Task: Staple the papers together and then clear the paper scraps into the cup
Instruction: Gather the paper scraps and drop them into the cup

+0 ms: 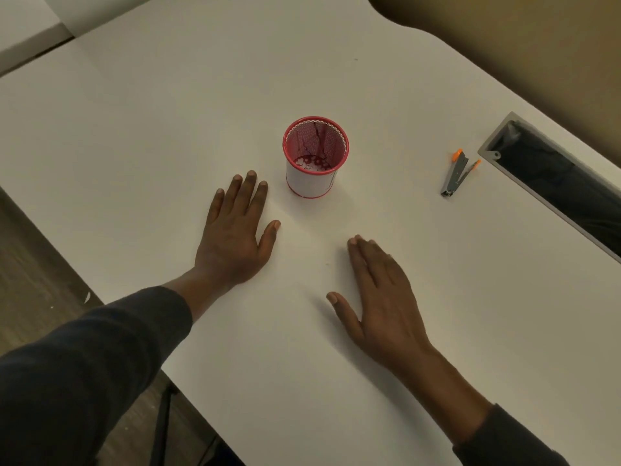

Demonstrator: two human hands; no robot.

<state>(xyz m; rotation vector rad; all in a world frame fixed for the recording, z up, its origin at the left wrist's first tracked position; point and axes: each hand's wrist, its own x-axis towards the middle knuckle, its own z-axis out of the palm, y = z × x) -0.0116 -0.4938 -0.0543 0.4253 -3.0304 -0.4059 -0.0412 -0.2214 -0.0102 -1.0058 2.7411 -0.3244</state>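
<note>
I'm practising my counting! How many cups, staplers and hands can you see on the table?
cup: 1
stapler: 1
hands: 2 (left hand, right hand)
Total: 4

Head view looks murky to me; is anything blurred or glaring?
Head view: dim, warm light, no glare, only faint shadows; the right hand is blurred at its fingertips; left hand, cup and stapler look sharp enough.
</note>
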